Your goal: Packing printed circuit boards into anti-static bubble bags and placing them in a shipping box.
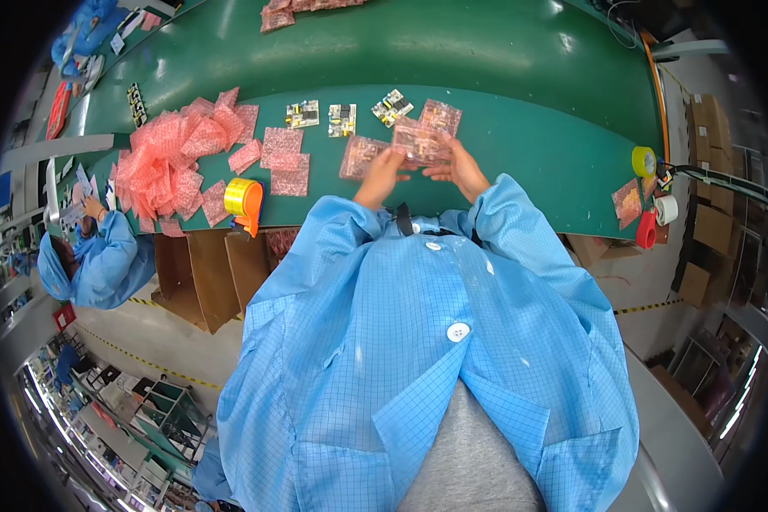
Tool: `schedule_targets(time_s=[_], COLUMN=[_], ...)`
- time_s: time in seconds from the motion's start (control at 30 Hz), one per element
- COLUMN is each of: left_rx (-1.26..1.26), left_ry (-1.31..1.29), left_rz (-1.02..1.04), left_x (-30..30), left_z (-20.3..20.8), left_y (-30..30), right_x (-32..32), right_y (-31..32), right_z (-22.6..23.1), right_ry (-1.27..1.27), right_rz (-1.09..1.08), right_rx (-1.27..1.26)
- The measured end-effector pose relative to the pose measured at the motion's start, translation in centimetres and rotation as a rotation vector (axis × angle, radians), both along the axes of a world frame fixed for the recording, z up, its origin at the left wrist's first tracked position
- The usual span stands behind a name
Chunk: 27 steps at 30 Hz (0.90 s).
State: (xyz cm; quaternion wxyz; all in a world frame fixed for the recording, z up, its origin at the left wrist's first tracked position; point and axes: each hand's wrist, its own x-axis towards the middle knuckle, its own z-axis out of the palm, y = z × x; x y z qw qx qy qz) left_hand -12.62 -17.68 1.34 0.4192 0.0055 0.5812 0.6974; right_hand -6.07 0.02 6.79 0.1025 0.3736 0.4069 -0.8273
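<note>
A pink bubble-wrap bag [420,145] with a circuit board inside is held over the green bench [503,209]. My left hand [382,177] grips its left edge, and my right hand [462,169] has its right side between thumb and fingers. Close by lie two more bagged boards, one at the left [363,158] and another behind at the right [442,115]. Farther back are three bare circuit boards: one at the left [302,113], a middle one [342,121] and a tilted one [392,107]. Flat pink bubble bags [282,145] lie left of my hands.
At the left sits a heaped pile of pink bubble bags [175,141], beside a yellow tape roll on an orange dispenser [244,200]. Tape rolls [644,162] stand at the right end. A co-worker in blue [111,264] is at the left. Cardboard boxes [209,273] stand below the bench edge.
</note>
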Motion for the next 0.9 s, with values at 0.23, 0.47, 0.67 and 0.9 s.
schedule_targets(time_s=[0.23, 0.47, 0.67, 0.9], left_rx=[-0.422, -1.154, -1.368, -0.99], left_ry=[0.209, 0.818, 0.764, 0.724], left_rz=[-0.461, 0.059, -0.019, 0.032], left_x=[-0.6, -1.9, -1.7, -3.0], left_z=[-0.7, -0.9, -2.7, -4.8], left_y=[0.5, -2.8, -1.6, -2.6], right_x=[-3.8, -7.5, -6.9, -8.3], right_y=[5.0, 9.5, 6.9, 4.5], right_z=[-6.3, -8.4, -10.2, -13.7], right_ry=[0.192, 0.18, -0.287, -0.359], right_rz=[0.364, 0.766, 0.256, 0.319], right_rx=[0.53, 1.27, 1.357, 1.032])
